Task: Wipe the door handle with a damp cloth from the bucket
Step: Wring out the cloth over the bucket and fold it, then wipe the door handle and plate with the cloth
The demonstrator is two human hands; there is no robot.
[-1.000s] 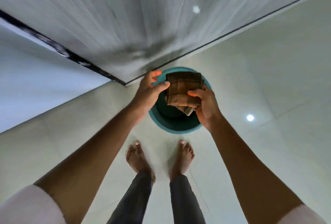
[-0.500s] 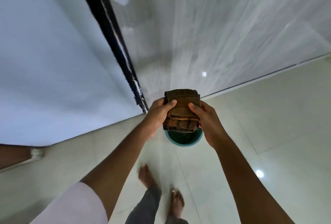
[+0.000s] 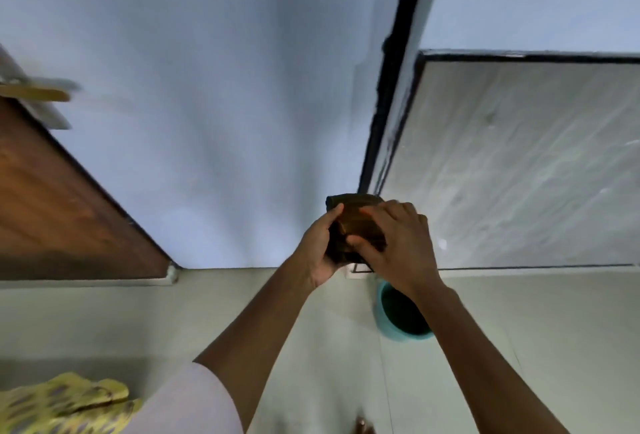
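A folded brown cloth (image 3: 356,222) is held at chest height in front of the pale blue wall. My left hand (image 3: 318,253) grips it from the left side with the thumb on top. My right hand (image 3: 401,246) closes over it from the right, fingers spread across its face. The teal bucket (image 3: 388,322) stands on the floor below, partly hidden by my right forearm. A brown wooden door (image 3: 62,198) shows at the far left, with a gold lever handle (image 3: 38,93), blurred, near its upper edge, well away from both hands.
A grey marble wall panel (image 3: 519,163) with a black frame (image 3: 394,80) fills the right side. Pale floor tiles (image 3: 173,322) run along the bottom. A yellow patterned fabric (image 3: 62,402) lies at the lower left.
The view has swung up and to the left, bringing the wooden door and handle into sight. Both hands have lifted the cloth away from above the bucket, and my right hand now covers more of it.
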